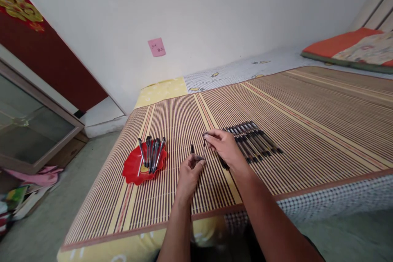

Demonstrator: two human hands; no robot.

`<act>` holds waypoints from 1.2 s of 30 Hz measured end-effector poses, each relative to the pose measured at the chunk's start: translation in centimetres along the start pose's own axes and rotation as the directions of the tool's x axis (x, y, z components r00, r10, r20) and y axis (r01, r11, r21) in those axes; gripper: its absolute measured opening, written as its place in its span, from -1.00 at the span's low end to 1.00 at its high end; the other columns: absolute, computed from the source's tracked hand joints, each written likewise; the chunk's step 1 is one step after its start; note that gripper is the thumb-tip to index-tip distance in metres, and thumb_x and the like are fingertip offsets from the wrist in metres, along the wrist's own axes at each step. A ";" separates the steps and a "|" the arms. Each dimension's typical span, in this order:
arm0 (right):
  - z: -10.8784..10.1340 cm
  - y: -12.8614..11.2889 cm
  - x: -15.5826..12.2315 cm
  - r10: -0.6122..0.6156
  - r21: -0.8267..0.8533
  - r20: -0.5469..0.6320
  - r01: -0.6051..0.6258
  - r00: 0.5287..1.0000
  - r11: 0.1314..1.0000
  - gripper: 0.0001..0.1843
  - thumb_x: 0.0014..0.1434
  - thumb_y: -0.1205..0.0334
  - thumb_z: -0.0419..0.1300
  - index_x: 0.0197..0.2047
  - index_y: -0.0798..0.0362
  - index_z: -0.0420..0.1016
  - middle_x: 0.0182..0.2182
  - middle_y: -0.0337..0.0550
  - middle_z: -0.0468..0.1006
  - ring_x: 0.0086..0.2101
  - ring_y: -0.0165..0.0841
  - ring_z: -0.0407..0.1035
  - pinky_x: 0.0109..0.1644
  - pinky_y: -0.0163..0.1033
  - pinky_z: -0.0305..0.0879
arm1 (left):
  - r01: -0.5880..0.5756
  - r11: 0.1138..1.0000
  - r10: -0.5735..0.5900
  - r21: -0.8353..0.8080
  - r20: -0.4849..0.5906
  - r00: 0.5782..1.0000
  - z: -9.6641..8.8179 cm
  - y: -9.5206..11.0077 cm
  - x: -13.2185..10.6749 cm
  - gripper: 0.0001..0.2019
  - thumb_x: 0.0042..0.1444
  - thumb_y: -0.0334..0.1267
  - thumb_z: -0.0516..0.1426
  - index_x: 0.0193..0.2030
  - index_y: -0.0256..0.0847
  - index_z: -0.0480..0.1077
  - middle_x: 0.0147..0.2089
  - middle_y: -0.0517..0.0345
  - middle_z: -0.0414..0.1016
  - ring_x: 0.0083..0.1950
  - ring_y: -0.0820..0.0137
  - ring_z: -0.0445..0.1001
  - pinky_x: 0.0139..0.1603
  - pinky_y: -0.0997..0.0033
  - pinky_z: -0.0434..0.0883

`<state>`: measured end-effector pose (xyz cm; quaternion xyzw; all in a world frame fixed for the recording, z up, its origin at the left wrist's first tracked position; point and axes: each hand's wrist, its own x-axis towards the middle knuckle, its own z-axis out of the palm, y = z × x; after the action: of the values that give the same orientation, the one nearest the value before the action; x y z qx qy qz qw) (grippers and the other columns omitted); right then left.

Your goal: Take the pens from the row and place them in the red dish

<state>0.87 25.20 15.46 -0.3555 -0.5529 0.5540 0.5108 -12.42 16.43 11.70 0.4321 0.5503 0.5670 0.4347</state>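
Between my two hands, a thin, dark pen refill (204, 143) stands nearly upright above the mat. My right hand (223, 145) pinches its upper end with thumb and forefinger. Lower down, the closed fingertips of my left hand (189, 170) meet at its bottom end. A short black pen cap (192, 148) shows just beyond my left hand; whether it lies on the mat or is held, I cannot tell. Right of my right hand, several black pens (253, 141) lie side by side in a row, partly hidden by that hand and forearm.
A red scalloped plate (130, 166) at the left holds several clear-barrelled pens (153, 153) and a thin white stick. Everything rests on a striped bamboo mat (172, 120) over a bed. An orange folded quilt (340, 43) lies far right; a pink note (156, 47) is on the wall.
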 end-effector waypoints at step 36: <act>-1.8 -2.1 0.3 -0.078 0.307 -0.323 0.183 0.943 0.934 -0.78 0.08 0.10 0.32 -0.28 0.05 0.46 -0.40 -0.22 0.58 -0.48 -0.45 0.44 -0.33 -0.28 0.43 | 0.006 0.999 -0.009 0.039 0.076 0.997 0.2 0.4 -0.3 -0.54 0.22 0.11 0.11 -0.03 -0.27 0.51 -0.41 0.15 0.42 -0.49 0.48 0.20 -0.47 0.52 0.15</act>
<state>2.85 25.70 17.30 -0.3075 -0.3881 0.5421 0.6789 -12.19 16.21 12.06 0.4598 0.5458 0.5378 0.4489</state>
